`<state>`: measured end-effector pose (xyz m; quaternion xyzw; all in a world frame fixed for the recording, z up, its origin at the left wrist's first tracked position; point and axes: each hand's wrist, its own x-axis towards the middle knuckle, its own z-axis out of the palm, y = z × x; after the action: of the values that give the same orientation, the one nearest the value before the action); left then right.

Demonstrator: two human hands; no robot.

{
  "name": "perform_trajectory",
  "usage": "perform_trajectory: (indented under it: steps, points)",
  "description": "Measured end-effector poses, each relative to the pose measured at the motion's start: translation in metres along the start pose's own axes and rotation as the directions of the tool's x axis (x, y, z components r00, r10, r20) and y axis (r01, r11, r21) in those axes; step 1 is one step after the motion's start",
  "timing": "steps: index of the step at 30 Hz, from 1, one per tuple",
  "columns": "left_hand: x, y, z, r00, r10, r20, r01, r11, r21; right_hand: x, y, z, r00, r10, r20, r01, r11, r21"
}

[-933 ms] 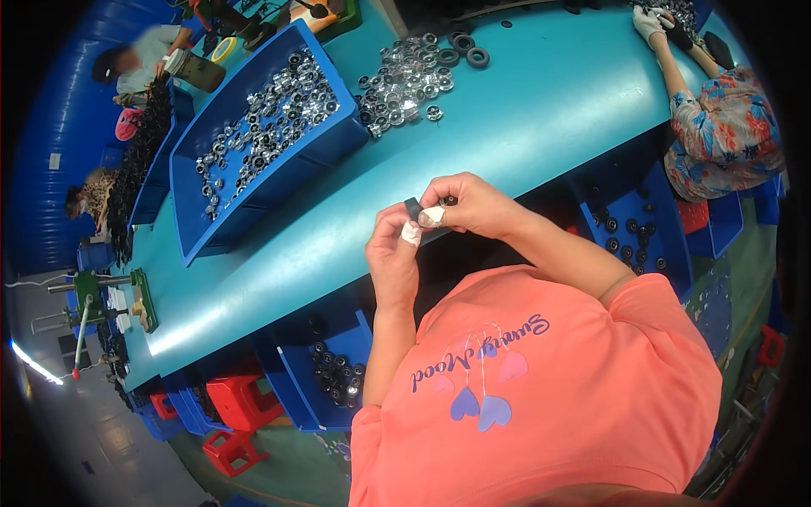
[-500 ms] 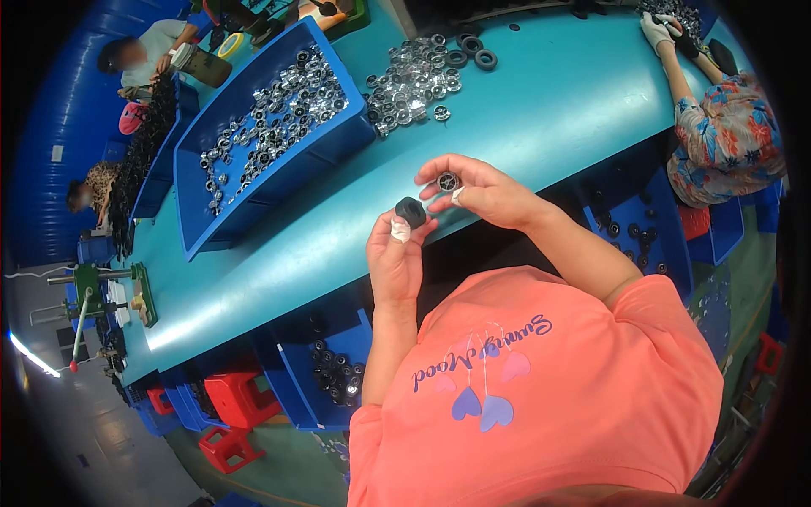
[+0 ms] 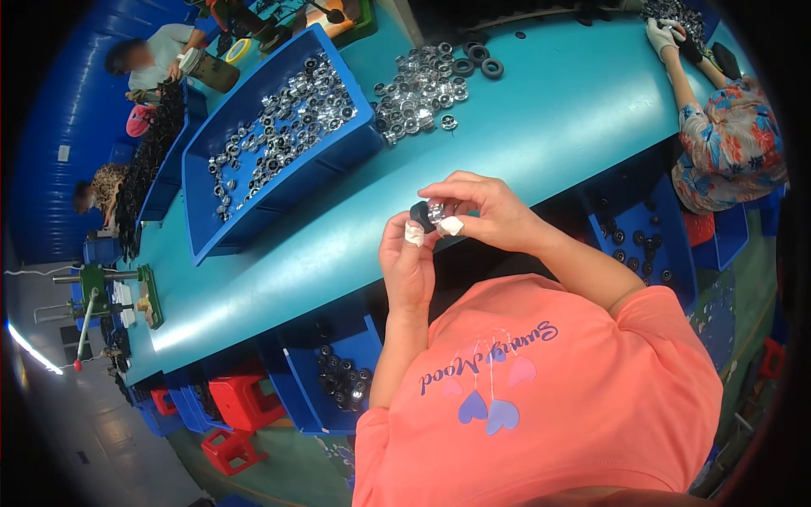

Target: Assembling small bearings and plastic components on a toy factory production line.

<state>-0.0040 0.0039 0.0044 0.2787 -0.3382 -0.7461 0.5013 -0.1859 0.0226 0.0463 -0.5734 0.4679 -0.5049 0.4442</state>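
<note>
My left hand [image 3: 407, 269] is closed around a small black tyre [image 3: 419, 215], with white tape on the thumb. In my right hand [image 3: 498, 213], also taped at the thumb, a shiny chrome wheel hub [image 3: 436, 211] is pinched between thumb and fingers. The hub sits against the tyre's side; how far it reaches into the tyre I cannot tell. Both hands are in front of my chest, by the near edge of the turquoise table [image 3: 338, 245]. Beyond them on the table lies a heap of chrome wheel hubs [image 3: 416, 97], with several loose black tyres [image 3: 478, 54] beside it.
A large blue bin [image 3: 287, 198] of hubs stands on the table to the left. Under the table are blue bins [image 3: 296, 372] of black-tyred wheels and a red stool [image 3: 245, 401]. A green hand press [image 3: 150, 296] is far left. At right works a person in a floral top [image 3: 731, 139].
My hands have come together, bringing the hub from apart to against the tyre. The hub has turned from face-on to sideways. The view has shifted slightly.
</note>
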Motion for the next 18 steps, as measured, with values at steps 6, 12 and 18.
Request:
perform_trajectory:
  steps: [6,12,18]
  points:
    - [-0.003,0.0,0.0,1.0,-0.02,-0.019,0.022,0.993,0.115,-0.002,0.006,0.0,0.987,-0.158,-0.014,0.154,0.973,-0.172]
    - [-0.008,-0.001,0.01,1.0,0.007,-0.022,-0.003,0.983,0.182,-0.008,0.003,0.01,0.954,-0.296,-0.045,0.253,0.877,-0.41]
    - [-0.006,-0.005,0.014,0.994,0.046,-0.094,-0.038,0.996,0.083,-0.009,0.001,0.019,0.969,-0.245,-0.019,0.229,0.928,-0.294]
